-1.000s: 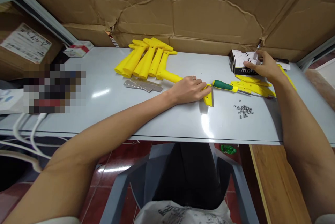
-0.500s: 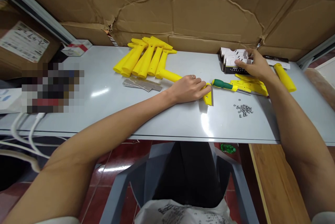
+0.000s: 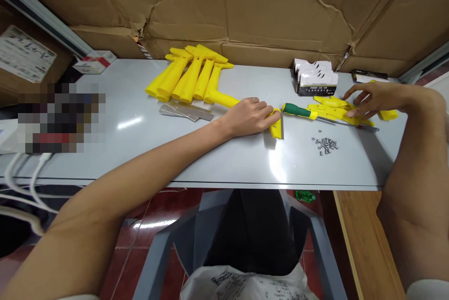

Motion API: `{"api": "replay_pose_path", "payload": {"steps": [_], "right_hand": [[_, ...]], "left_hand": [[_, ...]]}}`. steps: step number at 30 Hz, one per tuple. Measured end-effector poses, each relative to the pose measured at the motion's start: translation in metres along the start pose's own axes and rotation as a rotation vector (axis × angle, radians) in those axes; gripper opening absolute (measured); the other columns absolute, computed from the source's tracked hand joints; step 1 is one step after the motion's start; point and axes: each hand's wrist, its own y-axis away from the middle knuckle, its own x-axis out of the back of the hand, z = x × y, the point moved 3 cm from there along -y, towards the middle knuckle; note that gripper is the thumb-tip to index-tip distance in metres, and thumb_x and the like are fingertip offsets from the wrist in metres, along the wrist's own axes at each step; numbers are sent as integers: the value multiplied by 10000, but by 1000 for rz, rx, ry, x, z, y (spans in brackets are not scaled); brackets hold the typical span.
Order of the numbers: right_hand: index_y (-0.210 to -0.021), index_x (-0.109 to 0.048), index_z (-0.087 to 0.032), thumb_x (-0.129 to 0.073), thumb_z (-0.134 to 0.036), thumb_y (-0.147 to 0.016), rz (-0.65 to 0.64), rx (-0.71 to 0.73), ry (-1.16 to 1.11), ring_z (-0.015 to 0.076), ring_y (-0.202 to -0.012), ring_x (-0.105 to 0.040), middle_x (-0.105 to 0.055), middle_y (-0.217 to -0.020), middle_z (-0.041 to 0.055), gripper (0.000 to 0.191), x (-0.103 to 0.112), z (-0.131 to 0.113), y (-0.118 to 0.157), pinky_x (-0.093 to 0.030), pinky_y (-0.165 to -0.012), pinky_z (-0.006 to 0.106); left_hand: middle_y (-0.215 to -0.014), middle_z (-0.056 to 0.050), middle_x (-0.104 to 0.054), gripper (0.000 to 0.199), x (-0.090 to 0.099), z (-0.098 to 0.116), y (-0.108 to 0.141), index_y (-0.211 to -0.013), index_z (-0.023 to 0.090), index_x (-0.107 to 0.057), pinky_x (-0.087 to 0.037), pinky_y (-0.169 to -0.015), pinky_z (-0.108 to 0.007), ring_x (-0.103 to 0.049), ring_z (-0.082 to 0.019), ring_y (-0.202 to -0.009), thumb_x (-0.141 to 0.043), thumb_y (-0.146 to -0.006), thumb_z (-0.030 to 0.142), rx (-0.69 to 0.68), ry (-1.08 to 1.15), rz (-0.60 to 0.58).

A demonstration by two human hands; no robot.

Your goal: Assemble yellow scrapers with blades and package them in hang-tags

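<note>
My left hand (image 3: 249,116) is closed around a yellow scraper (image 3: 276,127) lying on the table, its handle running out to the left and a thin metal edge along its head. Over several flat yellow plastic pieces (image 3: 329,109) hovers my right hand (image 3: 380,99), fingers apart and bent, the tips close to them; contact is hard to tell. Beside these pieces lies a green-and-yellow screwdriver (image 3: 298,111), its shaft pointing right. A pile of small screws (image 3: 327,145) is nearer me. Another yellow handle (image 3: 389,115) is partly hidden behind my right hand.
Several yellow handles (image 3: 191,73) lean together at the back left, with flat metal blades (image 3: 185,112) in front. Small black-and-white boxes (image 3: 317,84) stand at the back right. Cardboard (image 3: 280,19) walls the rear. White cables (image 3: 35,174) hang at the left.
My right hand has left the small boxes and moved right and toward me, over the flat yellow pieces. My left hand keeps its hold on the scraper.
</note>
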Motion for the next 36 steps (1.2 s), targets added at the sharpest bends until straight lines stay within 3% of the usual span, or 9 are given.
{"api": "replay_pose_path", "payload": {"steps": [3, 7, 15, 19, 24, 27, 31, 34, 36], "right_hand": [[-1379, -686, -314, -940, -661, -648, -165, -13, 15, 304, -877, -787, -833, -1094, 98, 848, -9, -9, -3, -598, -715, 427], [-1243, -762, -353, -969, -584, -612, -37, 66, 90, 303, -982, -768, -815, -1122, 40, 704, -10, -24, -7, -577, -877, 460], [-1232, -800, -293, -956, -512, -689, 29, 224, 11, 304, -990, -763, -816, -1063, 56, 606, -18, -61, -1, -565, -876, 451], [-1149, -808, -278, -933, -473, -766, 242, 217, -24, 299, -963, -758, -812, -1051, 57, 448, -13, -73, 10, -570, -882, 475], [-1474, -701, -252, -830, -466, -915, 599, 324, 18, 372, -1317, -624, -639, -1486, 169, 612, -20, -87, 8, -512, -1161, 555], [-1444, -726, -282, -799, -418, -937, 587, 411, 131, 413, -1436, -519, -617, -1505, 144, 530, -34, -97, -4, -454, -1238, 602], [-1271, -730, -288, -774, -418, -937, 629, 380, 126, 418, -1403, -538, -657, -1443, 152, 361, -38, -99, -12, -475, -1191, 620], [-1107, -720, -229, -779, -454, -917, 689, 382, 85, 428, -1355, -588, -694, -1347, 189, 301, -32, -95, -10, -497, -1164, 595], [-1002, -709, -227, -741, -503, -945, 749, 391, 9, 406, -1272, -652, -736, -1239, 180, 284, -25, -92, -5, -515, -1135, 567]], "left_hand": [[-703, 11, -669, 254, -1, 0, 1, -995, 162, -693, -355, -568, -313, -577, -131, -598, -487, -1094, 51, 1, 10, -10], [-700, 5, -671, 274, -2, 0, 1, -968, 168, -697, -351, -567, -322, -571, -136, -597, -481, -1091, 52, 13, 29, -22], [-712, -7, -677, 298, -3, 0, 2, -1010, 176, -711, -351, -563, -331, -585, -145, -616, -452, -1096, 56, 25, 64, -95], [-747, -6, -688, 284, -4, 0, 3, -1058, 186, -700, -365, -584, -319, -596, -143, -637, -443, -1105, 75, 18, 55, -120], [-847, -31, -709, 259, -3, -2, 3, -1106, 179, -685, -385, -588, -323, -611, -157, -672, -436, -1097, 107, 62, 93, -142], [-984, -85, -729, 246, 6, -9, -1, -1119, 167, -669, -384, -567, -325, -630, -171, -715, -437, -1112, 250, 199, 167, -143], [-1132, -109, -716, 331, 26, -29, -10, -1176, 226, -673, -484, -656, -324, -681, -187, -888, -416, -1177, 433, 502, 263, -56], [-1122, -107, -694, 448, 36, -54, -9, -1101, 237, -682, -556, -762, -374, -679, -203, -971, -432, -1165, 602, 721, 335, 92], [-1047, -73, -686, 507, 36, -77, 2, -1029, 228, -653, -551, -712, -349, -648, -165, -885, -472, -1131, 691, 861, 430, 241]]}}
